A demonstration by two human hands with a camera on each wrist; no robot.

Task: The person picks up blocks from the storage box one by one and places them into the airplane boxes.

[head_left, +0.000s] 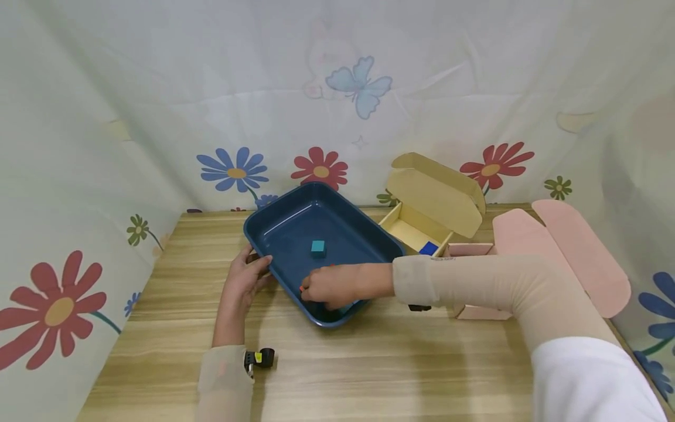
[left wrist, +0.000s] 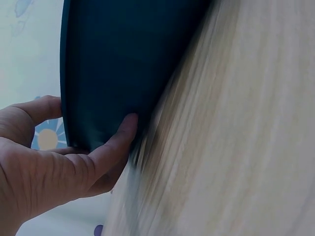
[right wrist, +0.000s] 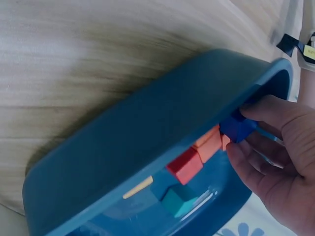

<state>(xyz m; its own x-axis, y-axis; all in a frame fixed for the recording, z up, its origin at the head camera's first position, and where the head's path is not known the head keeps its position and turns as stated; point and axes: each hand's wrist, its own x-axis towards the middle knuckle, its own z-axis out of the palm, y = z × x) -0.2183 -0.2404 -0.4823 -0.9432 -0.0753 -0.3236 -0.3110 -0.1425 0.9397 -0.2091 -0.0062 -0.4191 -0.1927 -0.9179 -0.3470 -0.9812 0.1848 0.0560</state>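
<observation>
A dark blue tray (head_left: 295, 225) has its left side gripped by my left hand (head_left: 246, 275), thumb on the rim. The left wrist view shows the left hand (left wrist: 61, 164) with its fingers around the tray's edge (left wrist: 108, 64). My right hand (head_left: 334, 285) is inside the near end of the tray. In the right wrist view, the right hand (right wrist: 283, 157) pinches a blue block (right wrist: 235, 127). Beside it lie orange blocks (right wrist: 208, 143), a red block (right wrist: 185, 165) and a teal block (right wrist: 178, 200); a teal block (head_left: 318, 248) also shows mid-tray from above.
An open yellow box (head_left: 406, 233) with a blue block (head_left: 428, 248) in it stands behind the tray's right side. An open pink box (head_left: 482, 312) is further right, partly hidden by my right forearm. A yellow piece (right wrist: 138, 187) lies in the tray. A patterned curtain (head_left: 263, 88) hangs behind.
</observation>
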